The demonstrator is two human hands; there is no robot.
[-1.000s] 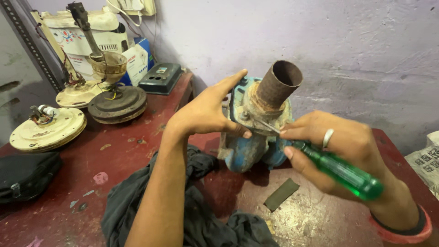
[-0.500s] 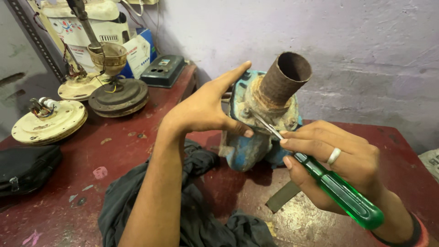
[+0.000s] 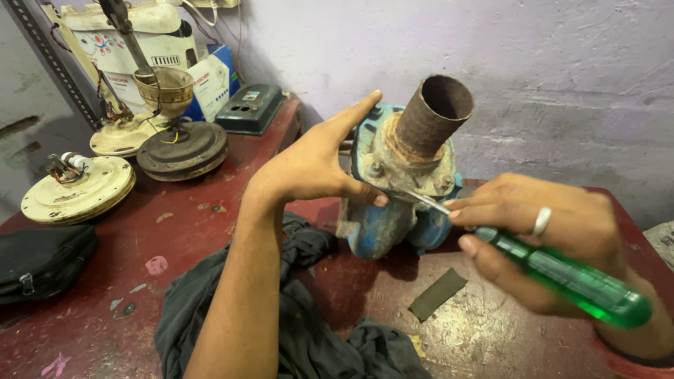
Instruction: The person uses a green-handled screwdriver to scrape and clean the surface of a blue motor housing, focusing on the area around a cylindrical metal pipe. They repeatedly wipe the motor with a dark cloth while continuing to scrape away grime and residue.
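A blue pump body [image 3: 382,224] with a rusty pipe stub [image 3: 433,116] on top stands on the red table [image 3: 182,231]. My left hand [image 3: 316,165] presses against the pump's left side, thumb on the grey flange and fingers reaching up along its edge. My right hand [image 3: 537,235] grips a screwdriver with a clear green handle [image 3: 572,277]. Its metal shaft [image 3: 425,200] points left, and the tip meets the flange just under the pipe.
A dark cloth [image 3: 302,316] lies in front of the pump under my left forearm. A flat grey strip [image 3: 437,293] lies at front right. Ceiling fan motors [image 3: 77,188] [image 3: 181,151], a green box [image 3: 249,109] and a black bag [image 3: 42,260] fill the left side.
The view has shifted slightly. My right hand with the screwdriver sits a little lower and further right, while the tip stays at the flange. My left hand keeps its hold on the pump.
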